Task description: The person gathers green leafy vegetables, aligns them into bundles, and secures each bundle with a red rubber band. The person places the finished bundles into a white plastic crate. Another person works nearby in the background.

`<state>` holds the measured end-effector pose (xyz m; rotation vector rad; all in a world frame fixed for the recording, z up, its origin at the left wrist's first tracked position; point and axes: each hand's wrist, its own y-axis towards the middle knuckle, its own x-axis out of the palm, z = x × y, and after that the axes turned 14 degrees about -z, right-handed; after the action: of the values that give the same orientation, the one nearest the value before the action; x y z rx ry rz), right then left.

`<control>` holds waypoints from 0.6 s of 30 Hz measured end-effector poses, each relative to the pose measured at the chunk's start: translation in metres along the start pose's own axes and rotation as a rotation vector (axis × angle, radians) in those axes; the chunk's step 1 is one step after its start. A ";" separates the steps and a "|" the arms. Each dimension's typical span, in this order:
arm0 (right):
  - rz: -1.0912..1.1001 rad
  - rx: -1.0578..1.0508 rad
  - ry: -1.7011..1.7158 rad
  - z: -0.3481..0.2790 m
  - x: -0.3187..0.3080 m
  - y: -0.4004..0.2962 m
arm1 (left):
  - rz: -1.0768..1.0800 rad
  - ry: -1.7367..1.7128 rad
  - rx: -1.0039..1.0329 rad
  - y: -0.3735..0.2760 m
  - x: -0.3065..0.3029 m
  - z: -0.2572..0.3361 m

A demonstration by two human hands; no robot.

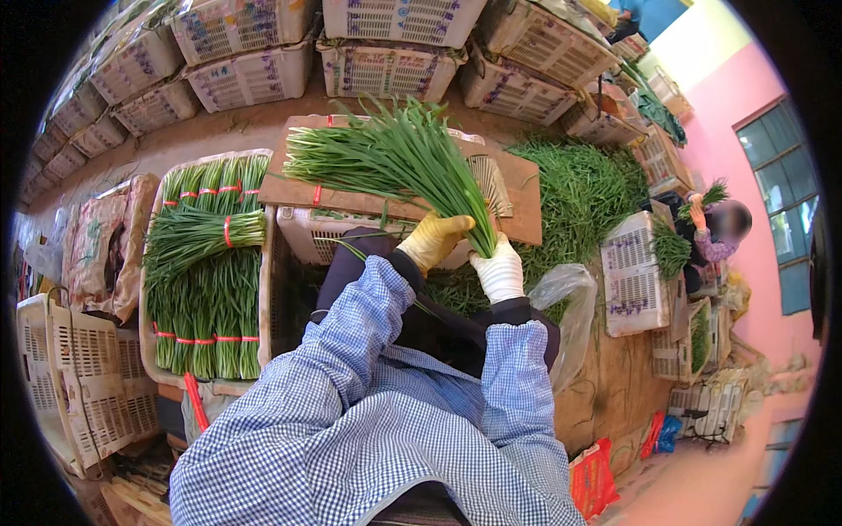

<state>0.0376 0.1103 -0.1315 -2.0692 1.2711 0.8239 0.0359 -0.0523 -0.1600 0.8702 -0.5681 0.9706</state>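
Observation:
Over a brown board (395, 202), a bunch of long green garlic chives (431, 158) is held in both hands. My left hand (437, 242), in a yellow glove, grips the bunch from its left side near the lower end. Around the pale stem ends closes my right hand (500, 266), in a white glove. More loose chives (322, 154) lie across the board, partly under the held bunch, beside a red band (318, 194). A ribbed tan pad (490, 184) is fixed or laid on the board. At left, a plastic crate (266, 296) holds chive bundles tied with red bands.
A white crate (309, 230) supports the board. A heap of loose greens (579, 184) lies right of it, with a clear plastic bag (579, 315) nearer. Stacked crates (388, 69) line the back. Another person (717, 243) sits at far right, holding greens beside a crate (631, 276).

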 end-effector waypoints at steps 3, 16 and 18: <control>-0.009 0.024 -0.065 -0.003 0.004 -0.003 | 0.059 -0.154 0.121 0.008 0.012 0.008; -0.073 0.018 0.614 0.003 -0.050 0.008 | 0.395 0.080 0.008 0.029 0.024 0.043; -0.120 0.059 0.550 -0.002 -0.057 0.010 | 0.395 0.131 0.002 0.031 0.022 0.046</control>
<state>0.0089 0.1369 -0.0888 -2.3842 1.4004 0.1551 0.0169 -0.0716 -0.1074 0.7023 -0.6394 1.3754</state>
